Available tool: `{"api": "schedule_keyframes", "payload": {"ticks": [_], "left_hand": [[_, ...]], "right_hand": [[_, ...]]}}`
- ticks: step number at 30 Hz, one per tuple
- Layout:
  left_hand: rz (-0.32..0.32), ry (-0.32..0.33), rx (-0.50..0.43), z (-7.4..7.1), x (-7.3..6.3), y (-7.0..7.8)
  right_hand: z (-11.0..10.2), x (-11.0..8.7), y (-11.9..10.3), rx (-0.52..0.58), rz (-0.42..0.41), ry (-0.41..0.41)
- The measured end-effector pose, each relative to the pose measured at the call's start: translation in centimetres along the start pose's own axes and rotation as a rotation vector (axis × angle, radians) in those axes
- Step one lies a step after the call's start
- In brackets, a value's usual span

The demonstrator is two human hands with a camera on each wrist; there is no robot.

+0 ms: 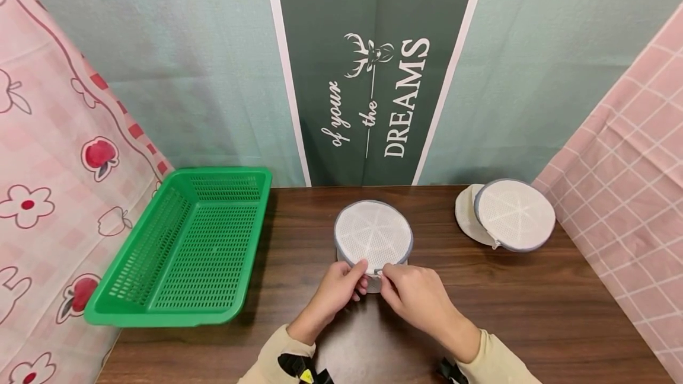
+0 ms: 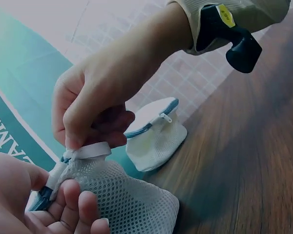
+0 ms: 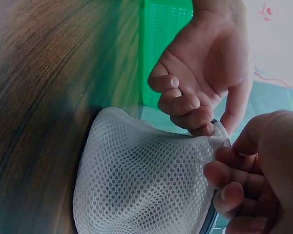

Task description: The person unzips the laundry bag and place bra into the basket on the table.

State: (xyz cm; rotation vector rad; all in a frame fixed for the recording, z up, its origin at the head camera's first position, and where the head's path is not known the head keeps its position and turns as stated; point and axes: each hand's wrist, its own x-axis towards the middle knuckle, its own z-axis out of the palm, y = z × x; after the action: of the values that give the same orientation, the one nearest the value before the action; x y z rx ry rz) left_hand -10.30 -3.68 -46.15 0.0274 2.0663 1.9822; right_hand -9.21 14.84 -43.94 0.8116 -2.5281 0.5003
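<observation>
On the table (image 1: 299,248), middle: white mesh bag (image 1: 373,230), round lid upward, zipped edge toward the person; lid-to-base axis roughly upright.
Zip (image 1: 378,272): mostly hidden behind fingertips; slider hard to make out.
Left hand (image 1: 336,286): grip pinching the bag's rim.
Right hand (image 1: 418,296): grip pinching beside it, at the zip.
Sleeves (image 1: 277,355): cut off below.
Second bag (image 1: 514,215): far right, lid hiding part of its body.
Green basket (image 1: 165,318): left, well apart.

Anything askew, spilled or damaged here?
One oddity: DREAMS on the backdrop reads sideways, its letters turned on their sides. No spill shows, and no visible damage to the held mesh bag or the mesh bag at right.
</observation>
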Motion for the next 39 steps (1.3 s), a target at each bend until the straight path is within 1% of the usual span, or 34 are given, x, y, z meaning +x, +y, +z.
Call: {"api": "schedule_keyframes", "payload": {"ticks": [6,10,15,21,28,32,39], "left_hand": [[-0.017,-0.017,-0.033,-0.05,-0.07,-0.02],[-0.026,-0.048,-0.053,-0.16,0.0,-0.03],[-0.034,-0.075,-0.072,-0.28,-0.04,0.24],[-0.037,-0.078,-0.071,-0.29,-0.09,0.42],[-0.042,-0.071,-0.084,-0.21,0.02,0.26],[-0.046,-0.073,-0.076,-0.27,0.01,0.3],[-0.05,-0.078,-0.069,-0.34,-0.01,0.36]], "right_hand": [[0.04,0.14,0.23,-0.006,-0.027,0.03],[-0.02,0.24,0.39,-0.016,-0.031,0.05],[-0.08,0.32,0.52,-0.028,-0.027,0.05],[-0.12,0.32,0.54,-0.037,-0.03,0.065],[-0.09,0.24,0.74,-0.039,-0.041,0.067],[-0.1,0.18,0.77,-0.04,-0.042,0.07],[-0.05,0.03,0.83,-0.034,-0.029,0.065]]}}
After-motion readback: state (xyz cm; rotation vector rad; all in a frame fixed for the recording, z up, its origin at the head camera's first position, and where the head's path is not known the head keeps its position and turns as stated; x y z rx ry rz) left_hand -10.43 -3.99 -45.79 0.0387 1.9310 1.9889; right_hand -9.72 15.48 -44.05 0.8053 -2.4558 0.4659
